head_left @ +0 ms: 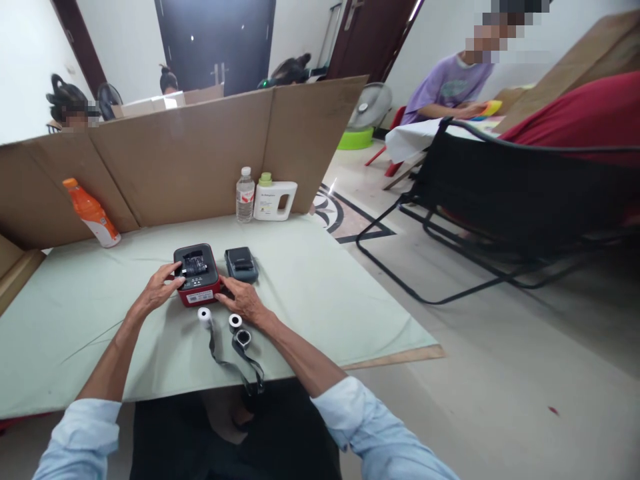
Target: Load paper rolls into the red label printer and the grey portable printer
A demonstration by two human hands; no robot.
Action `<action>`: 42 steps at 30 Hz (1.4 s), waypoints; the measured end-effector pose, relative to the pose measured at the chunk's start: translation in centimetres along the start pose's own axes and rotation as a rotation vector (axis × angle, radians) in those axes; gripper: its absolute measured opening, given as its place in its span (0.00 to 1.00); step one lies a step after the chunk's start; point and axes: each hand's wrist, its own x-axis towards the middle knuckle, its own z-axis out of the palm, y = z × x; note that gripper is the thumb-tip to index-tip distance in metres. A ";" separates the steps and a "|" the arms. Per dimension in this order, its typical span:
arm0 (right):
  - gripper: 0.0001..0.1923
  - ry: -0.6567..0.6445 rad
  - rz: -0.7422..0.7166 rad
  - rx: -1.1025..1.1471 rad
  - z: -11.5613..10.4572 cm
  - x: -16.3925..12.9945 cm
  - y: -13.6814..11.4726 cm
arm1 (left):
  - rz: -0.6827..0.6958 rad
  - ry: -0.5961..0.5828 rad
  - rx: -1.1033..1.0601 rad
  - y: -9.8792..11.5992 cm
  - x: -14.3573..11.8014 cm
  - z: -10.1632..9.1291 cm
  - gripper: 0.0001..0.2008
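A red box (201, 295) with a black inside stands on the table, its top uncovered; a dark cable bundle (194, 265) lies in it. My left hand (161, 287) holds the box at its left edge, fingertips over the rim. At the right side, my right hand (241, 297) grips the lower right corner. Just behind that hand lies a dark grey handheld device (241, 264). Nearer to me are a white paper roll (204, 316), a second small white roll (235, 323) and a round ring-like piece (243, 338). A black strap (227, 363) trails toward the table edge.
A cardboard screen (190, 160) borders the far side of the pale green table (350, 320). Before it stand an orange bottle (93, 213), a clear water bottle (245, 197) and a white jug (274, 201). On the right are a black folding chair (490, 193) and a seated person (450, 87).
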 end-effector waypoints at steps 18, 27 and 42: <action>0.29 0.095 -0.078 -0.035 0.2 -0.3 0.2 | -0.189 0.011 -0.254 -1.3 -1.3 0.1 0.35; 0.35 0.088 -0.080 -0.037 0.6 -0.3 0.3 | -0.326 -0.015 -0.341 0.1 -0.2 0.0 0.44; 0.36 0.092 -0.089 -0.019 0.9 -0.3 0.5 | -0.426 0.024 -0.328 2.8 0.2 1.1 0.34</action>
